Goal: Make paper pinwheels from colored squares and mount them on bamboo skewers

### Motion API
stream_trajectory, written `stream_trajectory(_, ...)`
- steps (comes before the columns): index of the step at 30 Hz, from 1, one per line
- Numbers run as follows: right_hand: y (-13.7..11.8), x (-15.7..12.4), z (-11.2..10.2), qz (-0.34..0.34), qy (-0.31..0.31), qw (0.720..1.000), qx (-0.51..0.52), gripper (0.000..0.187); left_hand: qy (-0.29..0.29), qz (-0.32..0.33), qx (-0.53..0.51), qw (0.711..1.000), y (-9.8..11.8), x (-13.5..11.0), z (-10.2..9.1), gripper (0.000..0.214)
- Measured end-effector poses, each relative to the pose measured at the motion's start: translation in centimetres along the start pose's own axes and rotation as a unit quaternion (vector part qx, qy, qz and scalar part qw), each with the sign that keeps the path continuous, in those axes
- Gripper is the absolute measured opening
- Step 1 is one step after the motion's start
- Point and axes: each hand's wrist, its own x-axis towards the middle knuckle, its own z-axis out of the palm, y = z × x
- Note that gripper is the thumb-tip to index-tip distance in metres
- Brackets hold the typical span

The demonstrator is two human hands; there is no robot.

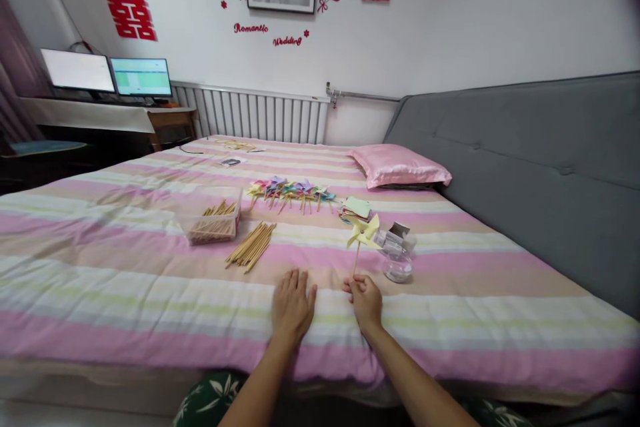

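My right hand (366, 300) pinches the thin stick of a pale yellow pinwheel (363, 232), which stands upright above the bed. Flat on the striped sheet lies my left hand (294, 303), fingers stretched out and holding nothing. Beyond it is a loose bundle of thin wooden sticks (251, 247). A clear plastic box (214, 230) to the left holds more sticks. Several finished pinwheels (293, 192) in mixed colours lie in a row farther back. Behind the yellow pinwheel sits a stack of coloured paper squares (356, 208). Small clear containers (399, 255) stand to its right.
The bed (125, 267) has a pink, white and beige striped sheet. A pink pillow (400, 165) rests near the grey headboard (525, 147). Yellow strips (235, 145) and a small dark item (231, 162) lie at the far side. Two monitors (140, 77) stand on a desk at left.
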Motion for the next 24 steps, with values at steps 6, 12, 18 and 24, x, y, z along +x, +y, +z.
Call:
stream_trajectory(6, -0.1, -0.1, -0.1, 0.001, -0.007, 1.0, 0.001, 0.025, 0.009, -0.002, 0.008, 1.0, 0.1, 0.1, 0.0, 0.044)
stream_trajectory(12, -0.2, -0.4, -0.4, 0.01, -0.017, 1.0, 0.01, 0.026, 0.011, -0.001, 0.013, 1.0, 0.4, 0.1, -0.1, 0.042)
stream_trajectory(18, -0.4, -0.6, -0.6, 0.014, -0.027, 0.999, 0.02, 0.029, 0.003, -0.003, 0.016, 1.0, 0.6, 0.1, -0.4, 0.043)
stream_trajectory(24, -1.1, -0.5, -0.5, 0.048, -0.05, 0.997, 0.032, 0.029, -0.012, -0.006, 0.012, 1.0, 0.2, 0.1, -0.3, 0.045)
